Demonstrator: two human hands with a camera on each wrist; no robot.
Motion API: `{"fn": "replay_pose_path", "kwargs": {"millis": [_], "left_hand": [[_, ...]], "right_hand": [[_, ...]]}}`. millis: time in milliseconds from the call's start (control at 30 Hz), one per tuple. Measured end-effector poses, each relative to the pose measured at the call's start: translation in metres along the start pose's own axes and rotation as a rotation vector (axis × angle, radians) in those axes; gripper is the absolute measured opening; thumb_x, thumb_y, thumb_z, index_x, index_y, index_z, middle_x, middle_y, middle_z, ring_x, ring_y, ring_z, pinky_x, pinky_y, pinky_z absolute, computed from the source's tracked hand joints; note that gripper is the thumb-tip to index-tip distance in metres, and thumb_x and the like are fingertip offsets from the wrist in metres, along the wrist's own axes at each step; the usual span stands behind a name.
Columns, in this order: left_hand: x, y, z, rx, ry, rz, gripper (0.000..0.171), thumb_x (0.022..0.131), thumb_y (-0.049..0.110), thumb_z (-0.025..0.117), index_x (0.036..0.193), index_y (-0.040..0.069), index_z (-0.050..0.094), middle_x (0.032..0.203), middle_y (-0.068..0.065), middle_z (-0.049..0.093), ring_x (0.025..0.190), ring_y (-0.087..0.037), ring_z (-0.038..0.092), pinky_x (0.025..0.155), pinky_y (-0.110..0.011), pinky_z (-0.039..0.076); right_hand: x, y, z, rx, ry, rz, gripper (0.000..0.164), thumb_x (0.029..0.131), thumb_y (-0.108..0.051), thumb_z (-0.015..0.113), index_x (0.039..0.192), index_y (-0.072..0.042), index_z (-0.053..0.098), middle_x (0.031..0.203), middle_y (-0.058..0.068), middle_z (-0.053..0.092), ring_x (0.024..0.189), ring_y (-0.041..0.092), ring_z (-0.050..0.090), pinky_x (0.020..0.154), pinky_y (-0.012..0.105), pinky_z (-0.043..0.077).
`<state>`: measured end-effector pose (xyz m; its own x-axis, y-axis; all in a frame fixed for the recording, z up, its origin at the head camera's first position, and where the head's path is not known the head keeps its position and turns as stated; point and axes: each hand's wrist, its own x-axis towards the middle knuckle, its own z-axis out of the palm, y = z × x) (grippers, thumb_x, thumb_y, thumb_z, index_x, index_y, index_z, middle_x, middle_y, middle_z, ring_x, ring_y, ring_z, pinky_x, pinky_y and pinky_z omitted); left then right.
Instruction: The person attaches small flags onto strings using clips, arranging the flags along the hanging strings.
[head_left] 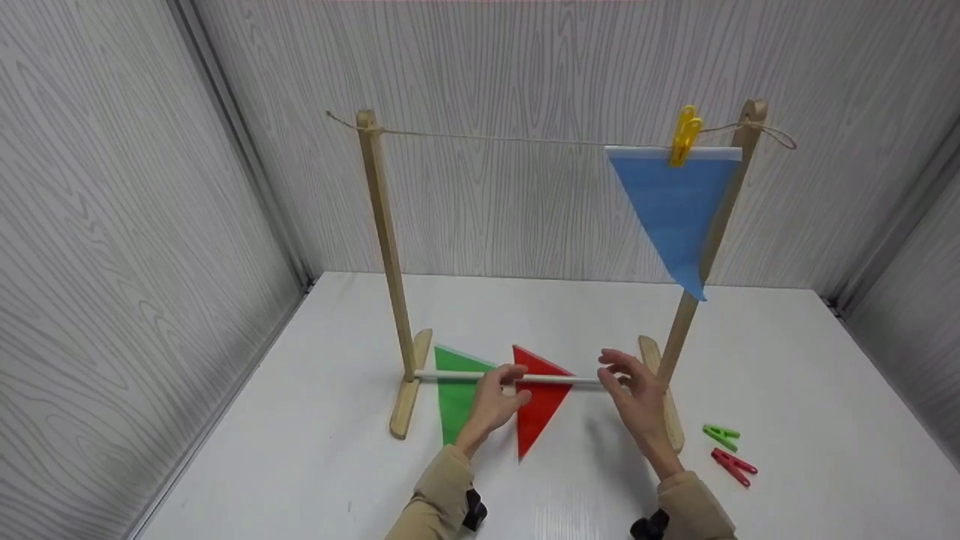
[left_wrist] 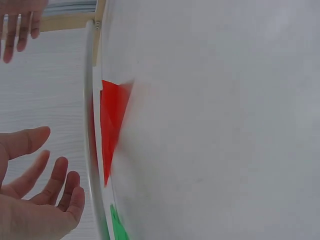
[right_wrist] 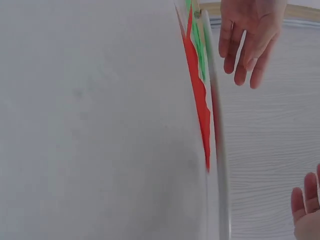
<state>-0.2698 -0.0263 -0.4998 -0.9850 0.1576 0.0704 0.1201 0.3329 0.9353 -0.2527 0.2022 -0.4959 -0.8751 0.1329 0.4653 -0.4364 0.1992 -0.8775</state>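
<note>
In the head view my left hand point(head_left: 491, 405) is held over the table between a green triangular flag point(head_left: 454, 405) and a red triangular flag point(head_left: 538, 416). Its fingers are loosely bent and grip nothing. Further right, my right hand point(head_left: 637, 397) hovers near the right end of a white rod point(head_left: 585, 381), fingers relaxed and nothing in them. Both flags lie on the table, the rod crossing over them. The left wrist view shows the left hand point(left_wrist: 45, 210) raised above the table, apart from the red flag point(left_wrist: 112, 110).
Two wooden posts point(head_left: 386, 232) on feet carry a string point(head_left: 487, 137). A blue flag point(head_left: 675, 210) hangs from it at the right by a yellow clothespin point(head_left: 684, 139). A green clothespin point(head_left: 721, 435) and a red clothespin point(head_left: 733, 466) lie at the table's right.
</note>
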Motion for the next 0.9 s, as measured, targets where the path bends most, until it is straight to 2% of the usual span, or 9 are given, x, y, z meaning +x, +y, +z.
{"fn": "replay_pose_path", "kwargs": {"millis": [100,200,400,600,667,767,900], "left_hand": [[-0.002,-0.003,-0.001,0.012,-0.016,-0.044,0.039,0.092,0.008,0.068,0.131,0.005,0.063,0.133,-0.018,0.062,0.123,-0.034,0.053,0.105,-0.05,0.049],[-0.003,-0.006,-0.002,0.013,-0.027,-0.051,0.038,0.092,0.008,0.067,0.13,0.004,0.063,0.133,-0.018,0.062,0.124,-0.035,0.052,0.107,-0.052,0.047],[-0.004,-0.01,0.0,0.013,-0.034,-0.044,0.034,0.093,0.008,0.066,0.127,0.003,0.065,0.13,-0.018,0.064,0.121,-0.033,0.054,0.106,-0.051,0.047],[-0.006,-0.012,-0.001,-0.004,-0.053,-0.049,0.033,0.092,0.007,0.067,0.124,0.003,0.067,0.128,-0.016,0.066,0.115,-0.028,0.055,0.104,-0.047,0.048],[-0.007,-0.012,-0.001,-0.017,-0.066,-0.058,0.032,0.092,0.007,0.066,0.124,0.002,0.067,0.128,-0.016,0.065,0.114,-0.028,0.055,0.104,-0.048,0.048],[-0.009,-0.013,-0.002,-0.011,-0.101,-0.076,0.033,0.092,0.008,0.066,0.124,0.002,0.067,0.13,-0.016,0.063,0.117,-0.03,0.054,0.106,-0.05,0.047],[-0.009,-0.012,-0.005,0.051,-0.159,-0.081,0.035,0.093,0.011,0.067,0.127,0.003,0.065,0.134,-0.017,0.058,0.121,-0.032,0.051,0.108,-0.054,0.045]], "right_hand": [[-0.002,0.005,0.0,0.001,-0.075,0.23,0.027,0.097,-0.013,0.068,0.121,-0.002,0.068,0.121,0.02,0.068,0.103,0.003,0.064,0.091,0.013,0.05],[-0.003,0.011,-0.001,-0.005,-0.119,0.339,0.026,0.096,-0.017,0.07,0.119,-0.005,0.069,0.123,0.018,0.07,0.102,0.003,0.067,0.091,0.014,0.053],[-0.005,0.024,-0.005,0.06,-0.147,0.411,0.035,0.094,-0.02,0.073,0.124,-0.004,0.067,0.127,0.018,0.069,0.105,0.008,0.069,0.088,0.018,0.056],[-0.008,0.031,-0.003,0.208,-0.174,0.551,0.039,0.095,-0.016,0.071,0.13,-0.002,0.062,0.135,0.02,0.063,0.114,0.026,0.065,0.094,0.028,0.057],[-0.009,0.032,-0.001,0.24,-0.184,0.583,0.039,0.096,-0.014,0.069,0.132,0.0,0.06,0.136,0.021,0.062,0.114,0.028,0.064,0.095,0.03,0.056],[-0.009,0.035,0.001,0.224,-0.2,0.597,0.038,0.096,-0.012,0.068,0.131,0.0,0.061,0.134,0.02,0.063,0.113,0.025,0.063,0.095,0.029,0.054],[-0.01,0.036,0.005,0.177,-0.235,0.574,0.039,0.095,-0.015,0.069,0.13,0.0,0.062,0.132,0.018,0.065,0.115,0.022,0.063,0.098,0.03,0.051]]}}
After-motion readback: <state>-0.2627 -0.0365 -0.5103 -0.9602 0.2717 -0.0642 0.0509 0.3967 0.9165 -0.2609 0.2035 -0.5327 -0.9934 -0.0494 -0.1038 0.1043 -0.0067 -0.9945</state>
